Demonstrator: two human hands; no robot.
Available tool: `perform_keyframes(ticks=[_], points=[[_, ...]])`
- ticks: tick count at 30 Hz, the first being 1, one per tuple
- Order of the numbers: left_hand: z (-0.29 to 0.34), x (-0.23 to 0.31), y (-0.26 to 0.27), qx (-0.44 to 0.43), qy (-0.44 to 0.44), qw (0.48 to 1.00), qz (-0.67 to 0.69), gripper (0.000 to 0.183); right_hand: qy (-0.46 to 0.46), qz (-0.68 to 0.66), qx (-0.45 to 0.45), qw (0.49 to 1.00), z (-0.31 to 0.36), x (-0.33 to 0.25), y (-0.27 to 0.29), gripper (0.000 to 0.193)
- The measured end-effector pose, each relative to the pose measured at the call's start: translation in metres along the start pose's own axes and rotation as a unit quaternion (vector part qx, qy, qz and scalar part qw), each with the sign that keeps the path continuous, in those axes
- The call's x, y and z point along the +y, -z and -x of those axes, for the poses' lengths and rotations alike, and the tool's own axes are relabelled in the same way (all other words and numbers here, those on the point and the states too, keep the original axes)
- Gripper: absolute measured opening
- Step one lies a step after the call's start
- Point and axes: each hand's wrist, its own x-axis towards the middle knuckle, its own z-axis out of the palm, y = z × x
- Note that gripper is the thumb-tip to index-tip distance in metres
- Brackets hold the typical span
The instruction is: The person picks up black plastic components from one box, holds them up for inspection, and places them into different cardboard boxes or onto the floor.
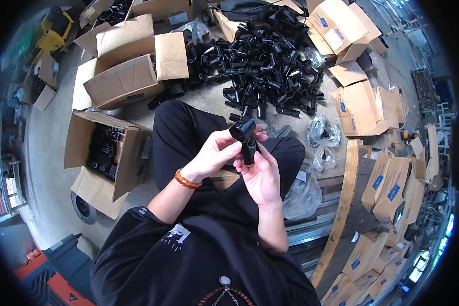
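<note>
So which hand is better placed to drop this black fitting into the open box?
Probably left. The left hand grips the black fitting at its top, and the open box lies on that side; the right hand supports it from below.

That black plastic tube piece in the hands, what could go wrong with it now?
1. The black plastic tube piece is held above the lap by the left hand and right hand; if the fingers slip, it may drop to the concrete floor.
2. If it falls, it could roll into the heap of similar black tube parts just ahead and be hard to find again.
</note>
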Motion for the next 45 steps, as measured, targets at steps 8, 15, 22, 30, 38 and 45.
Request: perform_keyframes(ticks=[8,15,22,30,38,45], points=[[0.0,-0.011,-0.002,0.042,-0.054,0.997,-0.029,0.044,0.244,0.446,0.119,0.853,0.004,0.006,0.0,0.053],[0.001,-0.007,-0.025,0.088,-0.052,0.994,0.024,0.046,0.402,0.62,0.14,0.659,-0.008,0.0,-0.007,0.039],[0.0,-0.015,-0.026,0.12,-0.084,0.989,0.001,0.045,0.387,0.65,0.136,0.64,-0.015,0.004,-0.002,0.037],[0.0,-0.012,-0.017,0.091,-0.071,0.987,-0.113,0.042,0.316,0.533,0.161,0.769,-0.011,0.005,-0.002,0.037],[0.001,-0.014,-0.02,0.098,-0.069,0.99,-0.079,0.046,0.329,0.519,0.139,0.777,-0.012,0.005,-0.002,0.04],[0.003,-0.013,-0.021,0.078,-0.053,0.995,-0.041,0.049,0.406,0.592,0.13,0.684,-0.012,0.009,0.002,0.044]])
